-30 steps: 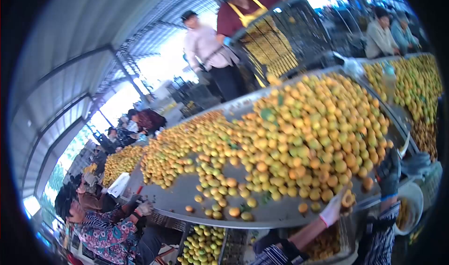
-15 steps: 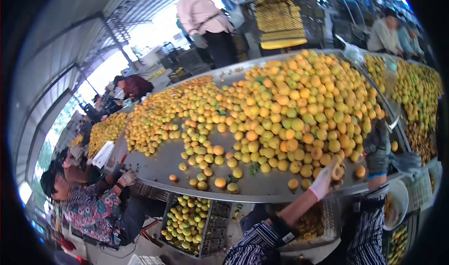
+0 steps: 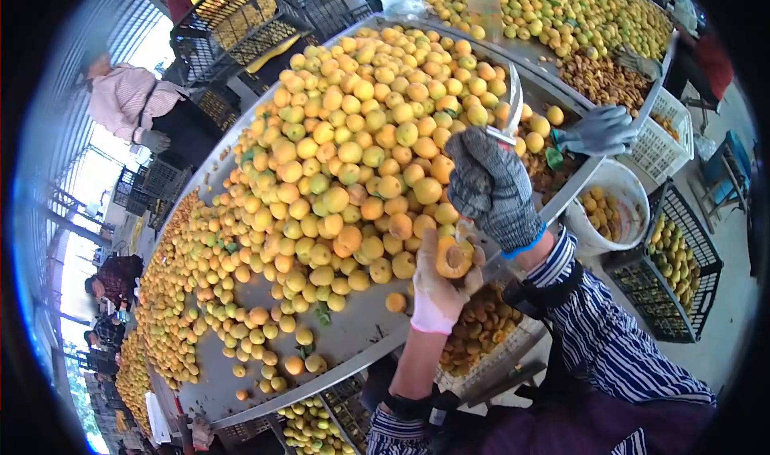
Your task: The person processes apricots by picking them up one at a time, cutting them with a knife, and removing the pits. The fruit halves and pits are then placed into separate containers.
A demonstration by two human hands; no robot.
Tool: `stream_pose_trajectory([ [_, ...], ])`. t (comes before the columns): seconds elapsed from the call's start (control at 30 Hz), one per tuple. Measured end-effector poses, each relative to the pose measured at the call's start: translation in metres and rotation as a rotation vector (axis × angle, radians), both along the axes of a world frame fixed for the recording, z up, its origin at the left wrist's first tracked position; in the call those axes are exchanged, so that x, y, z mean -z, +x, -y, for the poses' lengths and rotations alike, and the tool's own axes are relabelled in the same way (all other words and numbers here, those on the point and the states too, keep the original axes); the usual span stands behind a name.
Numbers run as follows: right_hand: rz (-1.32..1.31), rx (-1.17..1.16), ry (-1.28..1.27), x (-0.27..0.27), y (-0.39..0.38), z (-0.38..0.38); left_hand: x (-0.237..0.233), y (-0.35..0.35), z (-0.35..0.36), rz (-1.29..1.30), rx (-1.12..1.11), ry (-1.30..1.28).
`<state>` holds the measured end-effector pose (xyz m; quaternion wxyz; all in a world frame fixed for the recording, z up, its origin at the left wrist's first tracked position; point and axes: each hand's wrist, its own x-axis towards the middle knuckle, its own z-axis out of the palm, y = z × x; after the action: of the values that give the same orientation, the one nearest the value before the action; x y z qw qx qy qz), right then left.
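My left hand (image 3: 435, 301), in a thin pale glove with a pink cuff, is closed around an apricot (image 3: 455, 259) whose orange cut face shows. Close to its upper right, my right hand (image 3: 493, 186) wears a grey knit glove with a blue cuff. It grips a knife (image 3: 514, 106) whose curved blade points up and away from the fruit. Behind both hands, a large heap of whole apricots (image 3: 345, 174) covers much of the metal table (image 3: 353, 335). Below my left hand, split apricots (image 3: 479, 331) fill a container.
A grey glove (image 3: 597, 131) lies across the table's right rim. Beside the table stand a white bucket (image 3: 630, 186) holding fruit and a black crate (image 3: 674, 270). A bottle (image 3: 484, 10) stands among fruit on the far side. Several people are around the tables.
The view has swung right and tilted, so the heap and both hands appear further left. The knife blade now shows clearly. My left hand still holds a cut apricot.
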<state>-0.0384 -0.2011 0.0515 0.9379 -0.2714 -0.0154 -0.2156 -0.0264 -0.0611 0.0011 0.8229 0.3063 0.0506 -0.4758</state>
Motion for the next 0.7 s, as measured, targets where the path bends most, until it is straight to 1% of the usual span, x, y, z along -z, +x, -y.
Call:
stream_pose_trajectory([
  [0.03,-0.054,0.054,-0.004,-0.002,0.000,-0.003,0.003,-0.001,-0.001,-0.032,0.004,-0.005],
  [0.07,-0.031,0.054,0.002,-0.002,0.001,-0.003,0.007,-0.001,-0.002,-0.019,0.007,-0.031],
  [0.1,-0.004,0.052,0.010,0.001,0.002,-0.003,0.001,-0.003,-0.001,-0.064,-0.019,0.062],
  [0.17,-0.055,0.046,-0.018,0.001,0.001,0.001,0.007,0.000,-0.001,-0.062,0.024,-0.046],
  [0.2,-0.092,0.089,-0.038,-0.013,0.001,-0.004,0.003,0.002,0.000,-0.035,0.021,-0.057],
  [0.23,-0.124,0.147,-0.072,-0.016,0.001,-0.006,0.001,0.001,0.001,-0.023,-0.005,0.002],
  [0.27,-0.084,0.107,-0.039,-0.005,0.002,-0.002,0.001,-0.002,0.000,-0.028,-0.030,0.068],
  [0.3,-0.060,0.067,0.000,-0.001,0.000,0.000,-0.001,-0.005,-0.002,-0.044,-0.031,0.074],
  [0.37,-0.031,0.061,-0.049,-0.006,-0.002,-0.002,-0.007,-0.003,-0.007,0.012,-0.069,0.006],
  [0.4,-0.004,0.011,-0.029,-0.005,-0.002,-0.001,-0.007,0.000,-0.008,-0.022,-0.067,-0.022],
  [0.43,-0.007,0.030,0.019,-0.006,-0.004,-0.007,-0.010,-0.012,-0.005,0.185,-0.147,0.129],
  [0.5,-0.028,0.012,-0.038,-0.008,-0.008,-0.009,-0.002,-0.004,-0.005,0.025,-0.030,0.003],
  [0.53,-0.038,0.024,-0.037,-0.007,-0.007,-0.007,-0.002,-0.004,-0.001,0.016,-0.018,0.004],
  [0.6,0.008,-0.043,-0.054,-0.004,-0.006,-0.007,-0.004,-0.007,0.000,-0.030,-0.044,0.088],
  [0.7,-0.059,0.015,-0.058,-0.008,-0.008,-0.013,-0.006,-0.009,0.002,0.018,-0.052,0.156],
])
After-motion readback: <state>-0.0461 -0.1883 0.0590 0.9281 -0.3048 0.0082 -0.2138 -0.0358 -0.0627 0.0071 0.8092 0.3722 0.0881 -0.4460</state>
